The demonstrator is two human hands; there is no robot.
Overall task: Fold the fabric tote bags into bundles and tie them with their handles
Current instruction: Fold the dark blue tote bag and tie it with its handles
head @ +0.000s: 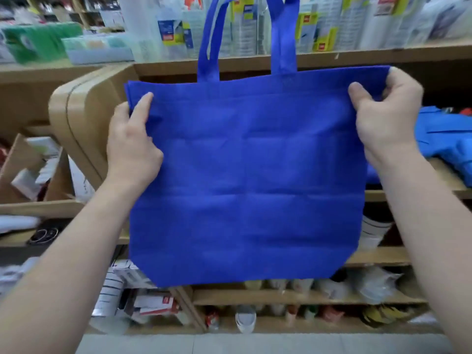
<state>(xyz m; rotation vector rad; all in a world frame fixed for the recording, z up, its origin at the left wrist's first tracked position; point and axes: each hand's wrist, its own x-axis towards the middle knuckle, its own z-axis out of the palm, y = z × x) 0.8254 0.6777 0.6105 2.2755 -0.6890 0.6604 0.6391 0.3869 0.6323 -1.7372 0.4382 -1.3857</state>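
A royal-blue fabric tote bag (245, 180) hangs flat and unfolded in the air in front of me, creased in a grid. Its two handles (284, 34) stand up past the top of the frame. My left hand (132, 141) pinches the bag's upper left corner, thumb on the front. My right hand (388, 116) pinches the upper right corner, thumb on the front and fingers curled behind the top edge.
Lighter blue bags (444, 139) lie piled on a wooden shelf (408, 192) at the right. A rounded wooden counter end (84, 108) stands behind the bag at the left. Shelves of packaged goods (319, 26) fill the background above and below.
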